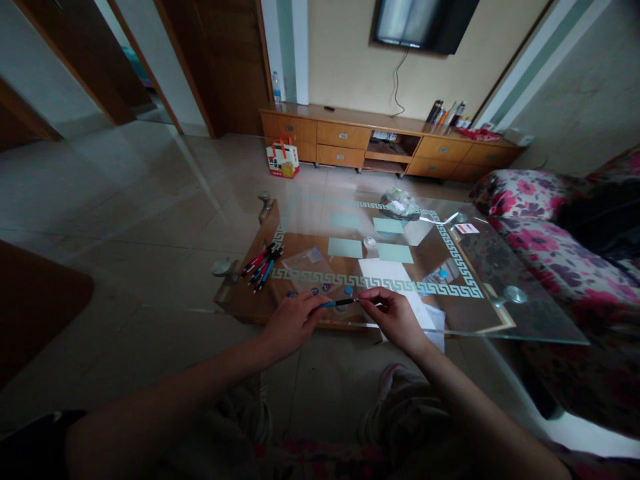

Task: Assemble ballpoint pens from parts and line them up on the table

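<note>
At the lower middle of the frame I have both hands on one blue pen [330,304], held just above the near edge of the glass worktop [500,319]. I judge it light and stiff, with a smooth, thin barrel that could roll or slip under a loose hold; the narrow tip looks like the most delicate part. I would hold it by the middle of the blue barrel and go gently at the dark front end.

The left hand [291,323] has its grip closed about the blue barrel, thumb and fingers with no gap I can make out. The right hand [391,316] has its grip drawn to a fine pinch on the tip end; whether a small part also sits between those fingertips is too small for me to tell.

Farther off, left of centre, a loose pile of pens [263,265] lies on the worktop, red and blue among them. White paper [383,269] lies right of centre, and a clear plastic bag [399,204] near the far edge. Beyond, I see a carrier bag [283,162] on the floor before a wooden cabinet [341,137].
</note>
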A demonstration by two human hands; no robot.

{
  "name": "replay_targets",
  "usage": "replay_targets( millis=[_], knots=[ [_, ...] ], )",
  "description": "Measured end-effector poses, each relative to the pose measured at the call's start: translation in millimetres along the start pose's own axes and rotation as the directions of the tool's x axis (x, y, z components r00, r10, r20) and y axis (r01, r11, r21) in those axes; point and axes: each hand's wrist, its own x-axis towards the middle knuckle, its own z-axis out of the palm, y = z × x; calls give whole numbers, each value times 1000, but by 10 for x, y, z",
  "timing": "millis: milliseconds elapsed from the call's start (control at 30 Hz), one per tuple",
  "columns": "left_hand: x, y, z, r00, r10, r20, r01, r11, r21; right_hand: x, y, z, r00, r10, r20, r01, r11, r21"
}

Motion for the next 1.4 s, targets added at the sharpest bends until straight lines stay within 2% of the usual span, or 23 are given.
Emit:
replay_targets(
  millis=[433, 700, 833, 933, 1100, 1400],
  knots=[
    [-2, 19, -24, 1000, 28, 1, -28, 999, -38, -17, -11, 44, 999, 31, 37, -29, 998, -47],
    [11, 24, -10, 999, 46, -2, -46, 998, -48, -54, -98, 28, 998, 5, 62, 12, 963, -270],
    [3, 36, -11, 997, 78, 1, -78, 996, -46, -68, -145, 22, 995, -48, 82, 75, 926, -370],
    [-4, 49, -20, 997, 81, -2, -81, 996, -33, -71, -174, 15, 992, -78, 95, 107, 929, -354],
    [1, 49, -32, 999, 51, -13, -51, 999, -16, -80, -161, 5, 992, -60, 112, 89, 957, -275],
    [4, 11, -20, 996, 88, 3, -88, 996, -21, -83, -231, -5, 969, -181, 170, 231, 907, -351]
  ],
)
